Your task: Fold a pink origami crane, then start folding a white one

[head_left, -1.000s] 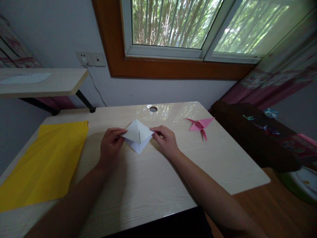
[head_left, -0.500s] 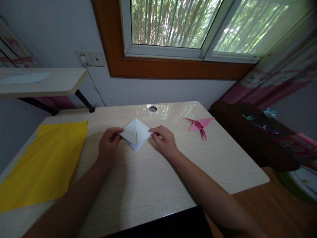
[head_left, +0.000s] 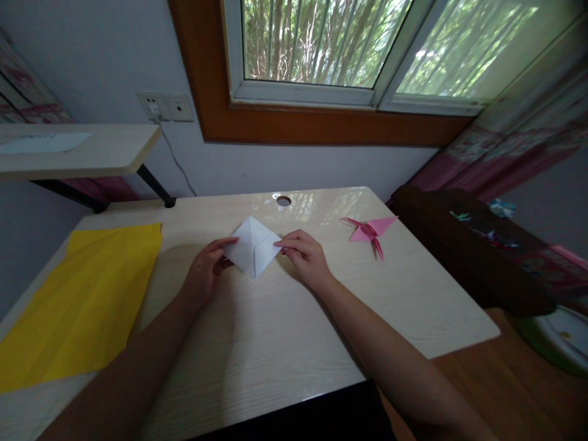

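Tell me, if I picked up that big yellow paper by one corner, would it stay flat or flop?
The yellow paper would probably flop: it is a large, thin single sheet lying flat on the table. It likely weighs very little, so a push may slide it easily over the glossy top. Its faint creases suggest it bends and crumples readily.

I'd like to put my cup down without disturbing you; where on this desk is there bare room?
The near right of the desk, below the pink folded figure, is bare. So is the strip between the yellow sheet and the left hand. It is crowded mid-desk, where both hands, left and right hand, pinch the white paper.
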`<move>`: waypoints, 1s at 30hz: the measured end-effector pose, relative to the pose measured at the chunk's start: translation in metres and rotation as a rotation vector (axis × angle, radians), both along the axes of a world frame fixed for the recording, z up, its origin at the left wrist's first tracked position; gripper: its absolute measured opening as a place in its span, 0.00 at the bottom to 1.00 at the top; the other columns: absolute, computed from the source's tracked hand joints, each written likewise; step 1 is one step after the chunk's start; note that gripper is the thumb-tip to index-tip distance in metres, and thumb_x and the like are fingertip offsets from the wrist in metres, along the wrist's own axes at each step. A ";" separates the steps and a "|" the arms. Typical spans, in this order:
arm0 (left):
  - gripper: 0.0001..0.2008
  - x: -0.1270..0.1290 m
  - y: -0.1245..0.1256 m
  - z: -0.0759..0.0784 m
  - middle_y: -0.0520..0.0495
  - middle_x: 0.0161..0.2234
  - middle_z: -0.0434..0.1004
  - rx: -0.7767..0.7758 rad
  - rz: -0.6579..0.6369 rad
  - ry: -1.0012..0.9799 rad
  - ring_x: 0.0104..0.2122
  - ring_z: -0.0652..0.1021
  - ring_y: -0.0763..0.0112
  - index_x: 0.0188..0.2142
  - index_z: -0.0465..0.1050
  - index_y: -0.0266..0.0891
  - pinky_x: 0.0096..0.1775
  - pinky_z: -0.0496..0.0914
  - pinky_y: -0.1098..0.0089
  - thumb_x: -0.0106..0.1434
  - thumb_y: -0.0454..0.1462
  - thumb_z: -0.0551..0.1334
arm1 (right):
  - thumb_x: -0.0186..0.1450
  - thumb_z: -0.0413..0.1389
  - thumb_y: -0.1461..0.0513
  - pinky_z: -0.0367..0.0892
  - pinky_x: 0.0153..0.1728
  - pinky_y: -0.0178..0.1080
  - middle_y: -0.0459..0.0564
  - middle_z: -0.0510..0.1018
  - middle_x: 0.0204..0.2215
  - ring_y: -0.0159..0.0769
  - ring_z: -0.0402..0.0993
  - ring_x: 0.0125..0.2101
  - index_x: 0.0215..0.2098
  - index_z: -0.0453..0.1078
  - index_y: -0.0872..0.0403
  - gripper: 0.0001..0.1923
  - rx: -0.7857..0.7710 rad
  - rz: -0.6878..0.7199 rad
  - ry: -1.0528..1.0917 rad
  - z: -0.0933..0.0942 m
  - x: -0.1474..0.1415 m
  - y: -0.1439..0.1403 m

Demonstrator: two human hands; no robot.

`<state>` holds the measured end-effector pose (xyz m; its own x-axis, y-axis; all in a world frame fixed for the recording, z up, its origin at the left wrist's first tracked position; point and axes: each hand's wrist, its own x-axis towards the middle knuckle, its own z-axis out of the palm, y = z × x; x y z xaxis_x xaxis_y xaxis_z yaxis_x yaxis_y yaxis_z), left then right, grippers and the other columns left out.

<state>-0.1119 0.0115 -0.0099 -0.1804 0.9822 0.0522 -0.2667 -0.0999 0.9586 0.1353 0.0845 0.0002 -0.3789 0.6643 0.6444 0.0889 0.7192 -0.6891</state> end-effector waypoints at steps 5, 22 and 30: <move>0.34 0.003 0.000 0.004 0.44 0.50 0.79 -0.015 0.004 0.241 0.44 0.80 0.62 0.60 0.68 0.44 0.41 0.74 0.68 0.54 0.43 0.73 | 0.68 0.55 0.68 0.73 0.38 0.40 0.50 0.78 0.37 0.34 0.76 0.37 0.44 0.80 0.47 0.15 0.021 0.024 -0.014 -0.001 -0.002 0.000; 0.20 0.003 -0.006 0.004 0.47 0.42 0.80 -0.004 0.130 0.504 0.40 0.78 0.61 0.47 0.75 0.42 0.44 0.73 0.63 0.60 0.49 0.69 | 0.66 0.62 0.60 0.74 0.36 0.38 0.49 0.78 0.35 0.33 0.75 0.33 0.47 0.74 0.50 0.11 0.000 -0.032 -0.034 0.002 -0.006 -0.007; 0.22 0.009 -0.011 0.009 0.46 0.45 0.77 0.130 0.092 0.463 0.42 0.76 0.63 0.51 0.72 0.43 0.43 0.71 0.67 0.61 0.48 0.68 | 0.70 0.57 0.62 0.76 0.42 0.41 0.54 0.77 0.47 0.37 0.76 0.43 0.61 0.65 0.46 0.21 0.190 0.130 -0.210 0.011 -0.007 -0.016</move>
<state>-0.1030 0.0005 -0.0008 -0.1954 0.9431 0.2689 0.2001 -0.2301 0.9524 0.1278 0.0689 0.0111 -0.5904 0.4770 0.6510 0.1142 0.8479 -0.5177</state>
